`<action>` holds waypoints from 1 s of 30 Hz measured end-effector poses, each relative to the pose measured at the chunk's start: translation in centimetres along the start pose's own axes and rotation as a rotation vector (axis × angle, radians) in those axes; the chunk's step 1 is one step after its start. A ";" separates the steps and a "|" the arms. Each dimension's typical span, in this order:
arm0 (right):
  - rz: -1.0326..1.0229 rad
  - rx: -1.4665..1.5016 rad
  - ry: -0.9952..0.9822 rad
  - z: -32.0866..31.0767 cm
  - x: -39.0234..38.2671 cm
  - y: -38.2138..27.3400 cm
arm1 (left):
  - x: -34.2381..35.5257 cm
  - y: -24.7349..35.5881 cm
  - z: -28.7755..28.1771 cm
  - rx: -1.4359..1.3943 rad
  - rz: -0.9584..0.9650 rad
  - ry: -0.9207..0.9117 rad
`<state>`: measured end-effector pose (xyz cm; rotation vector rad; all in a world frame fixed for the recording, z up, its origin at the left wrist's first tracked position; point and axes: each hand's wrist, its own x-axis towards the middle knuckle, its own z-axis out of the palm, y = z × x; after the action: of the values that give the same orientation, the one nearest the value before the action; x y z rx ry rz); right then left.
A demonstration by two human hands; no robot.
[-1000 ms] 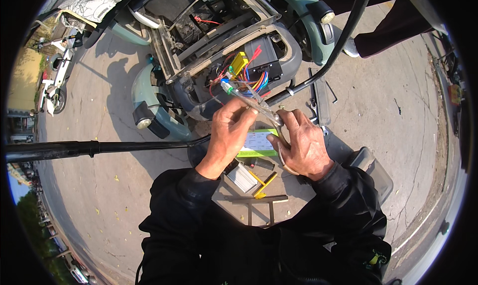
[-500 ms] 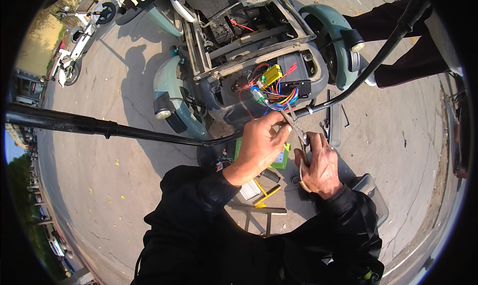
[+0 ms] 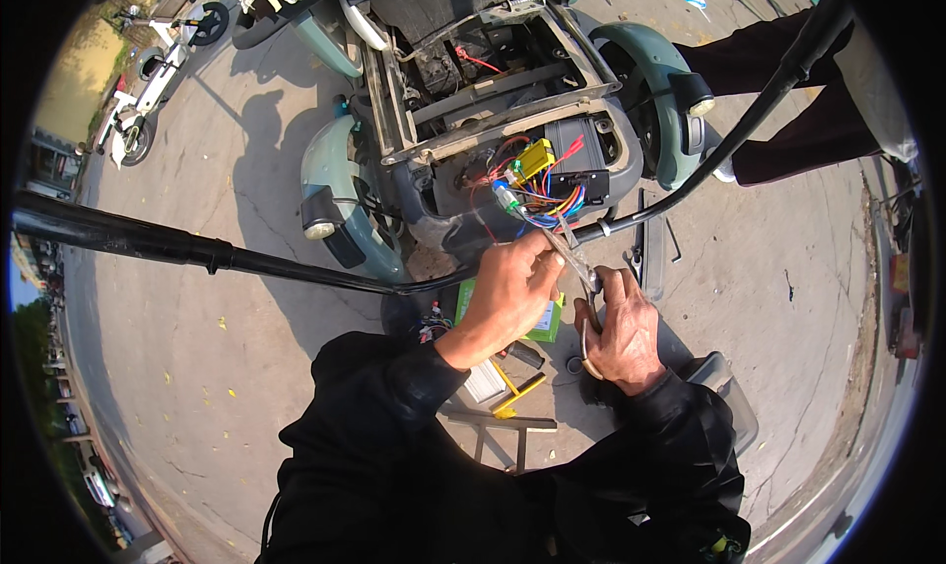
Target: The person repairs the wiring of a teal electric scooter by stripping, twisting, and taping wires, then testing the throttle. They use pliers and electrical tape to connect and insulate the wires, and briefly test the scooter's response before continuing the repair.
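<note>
My right hand (image 3: 623, 330) is closed round the handles of a pair of scissors (image 3: 581, 265), whose blades point up and to the left. The fingers of my left hand (image 3: 509, 290) are pinched together right beside the blades; what lies between them is too small to make out. Just beyond both hands runs a black handlebar (image 3: 434, 284). Past it, a tangle of coloured wires (image 3: 564, 209) spills over the front of an opened vehicle chassis (image 3: 443, 204). A yellow box (image 3: 535, 157) and a dark finned box (image 3: 581, 150) sit among those wires.
Green fenders (image 3: 330, 165) with lamps flank the chassis. Below my hands are a green box (image 3: 544, 330), a yellow-handled tool (image 3: 517, 397) and a metal stand (image 3: 501, 423). A wrench (image 3: 638, 254) and a hex key (image 3: 675, 241) lie right. A person's dark-trousered legs (image 3: 788, 150) stand at far right.
The view has shifted slightly. Both hands keep their places by the scissors, and the scissors' handles look a little closer together.
</note>
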<state>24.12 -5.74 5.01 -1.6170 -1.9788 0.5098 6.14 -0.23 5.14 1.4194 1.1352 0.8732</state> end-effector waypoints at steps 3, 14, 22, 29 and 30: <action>0.006 0.021 0.001 0.0 0.1 0.1 | 0.3 0.1 -0.1 0.003 -0.050 -0.027; 0.306 0.478 -0.184 -0.1 0.0 -0.7 | 1.9 -0.5 -0.7 -0.276 -0.181 -0.141; 0.347 0.676 -0.174 0.0 -1.0 1.5 | 2.0 -1.1 0.3 -0.275 -0.112 -0.158; 0.759 0.450 0.279 6.2 -5.2 11.7 | 0.8 0.2 -1.0 0.047 -0.032 -0.103; 0.796 0.321 0.106 10.1 -7.6 11.8 | 0.8 0.2 -1.0 0.069 -0.019 -0.096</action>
<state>28.22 -10.25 -11.17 -2.1102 -1.0393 0.9471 5.51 0.83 5.46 1.4888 1.1138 0.7503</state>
